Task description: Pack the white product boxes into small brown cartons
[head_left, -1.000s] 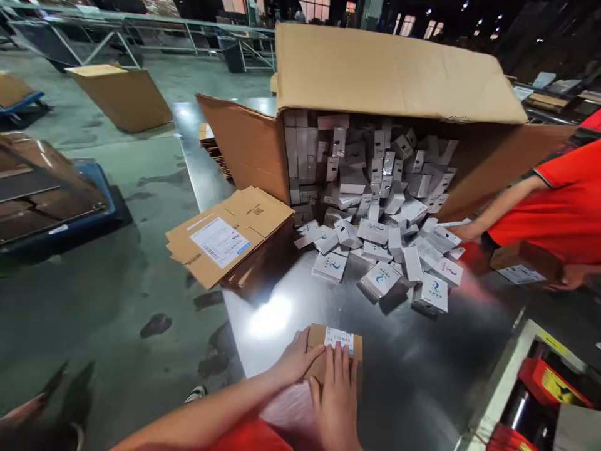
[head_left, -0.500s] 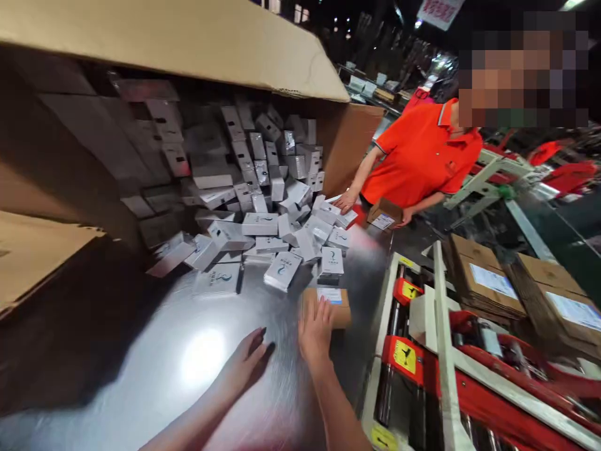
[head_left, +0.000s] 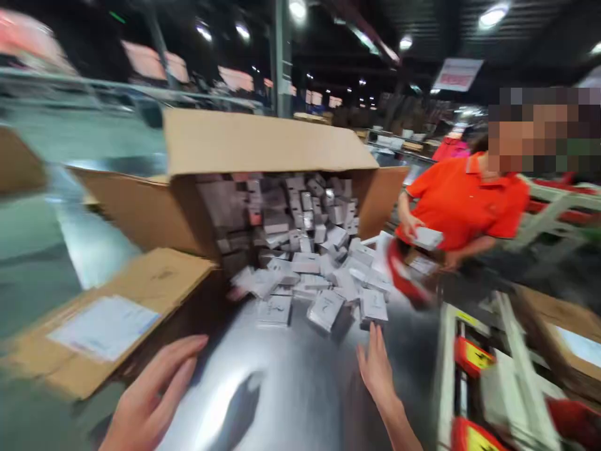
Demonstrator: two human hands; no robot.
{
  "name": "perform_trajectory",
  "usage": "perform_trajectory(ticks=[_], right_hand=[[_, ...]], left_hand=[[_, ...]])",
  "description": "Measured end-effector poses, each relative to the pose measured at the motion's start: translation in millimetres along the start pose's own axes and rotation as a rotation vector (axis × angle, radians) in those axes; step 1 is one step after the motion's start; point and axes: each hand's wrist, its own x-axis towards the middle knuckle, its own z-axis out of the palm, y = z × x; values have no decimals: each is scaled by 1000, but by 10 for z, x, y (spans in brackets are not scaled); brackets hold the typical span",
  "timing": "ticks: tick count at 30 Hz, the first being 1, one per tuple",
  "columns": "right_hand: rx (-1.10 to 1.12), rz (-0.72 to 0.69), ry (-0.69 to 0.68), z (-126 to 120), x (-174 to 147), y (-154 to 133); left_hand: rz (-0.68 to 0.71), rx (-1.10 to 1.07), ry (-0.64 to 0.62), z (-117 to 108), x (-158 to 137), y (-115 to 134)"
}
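Observation:
My left hand is raised at the lower left with fingers stretched and nothing in it, beside a brown cardboard flap. My right hand reaches forward over the metal table, fingers extended and empty. Its fingertips are just below a small white box; whether they touch it I cannot tell. Further left lies another white box with a dark printed mark. Behind them, many white boxes spill from a big carton lying on its side.
Across the table, a co-worker in an orange shirt holds a white box above an opened brown box. A blurred red object is close by. The red and white roller machine stands at the right.
My right hand has left the small brown box, which no longer shows. My left hand has moved left. The view has tilted up, and the co-worker has lifted a white box.

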Motion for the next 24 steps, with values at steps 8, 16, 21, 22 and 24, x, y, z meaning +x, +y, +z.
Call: perform_trajectory(ticks=[8, 16, 21, 22, 24], right_hand=[[629, -541, -822, 424, -1177, -3467], [469, -621, -949, 381, -1412, -4097], [556, -588, -817, 582, -1487, -3786], [560, -575, -753, 610, -1424, -3674], [543, -530, -531, 605, -1188, -3395]], left_hand=[[-445, 701, 249, -1812, 706, -754], [-369, 545, 91, -1638, 624, -1090], [-234, 286, 263, -1532, 445, -582], [-180, 116, 306, -1476, 345, -411], [-164, -176, 285, -1295, 94, -71]])
